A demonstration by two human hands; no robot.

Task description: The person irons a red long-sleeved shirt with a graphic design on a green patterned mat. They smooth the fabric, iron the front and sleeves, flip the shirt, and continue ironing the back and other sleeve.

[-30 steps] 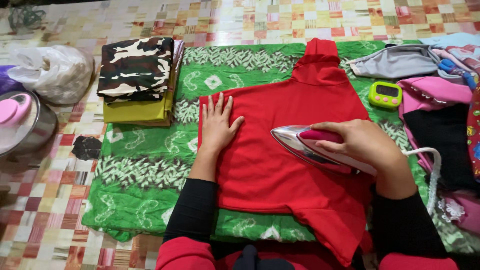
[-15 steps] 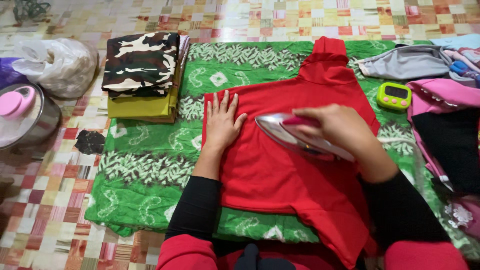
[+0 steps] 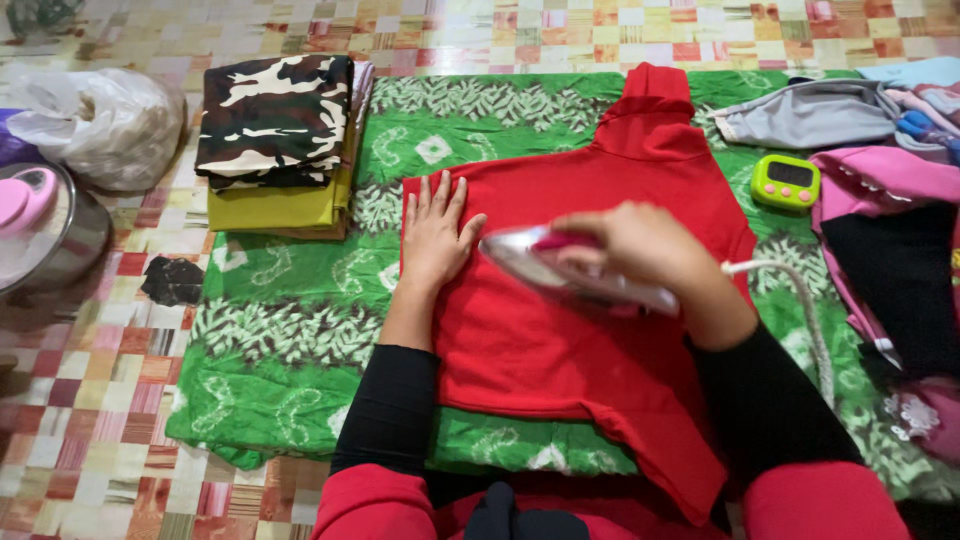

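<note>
A red garment (image 3: 560, 350) with a high collar lies flat on a green patterned cloth (image 3: 290, 330) spread on the floor. My left hand (image 3: 436, 238) rests palm down, fingers apart, on the garment's left part. My right hand (image 3: 640, 248) grips the pink handle of a silver clothes iron (image 3: 545, 268), whose pointed tip faces left, close to my left hand. The iron is blurred. Its white cord (image 3: 800, 300) runs off to the right.
A folded stack with camouflage fabric (image 3: 275, 120) on top lies at the cloth's upper left. A white plastic bag (image 3: 100, 115) and a metal pot (image 3: 50, 240) with a pink knob sit left. A green timer (image 3: 785, 182) and heaped clothes (image 3: 890, 230) lie right.
My right hand has slid the iron leftward across the red garment toward my left hand. The left hand has stayed flat in about the same place.
</note>
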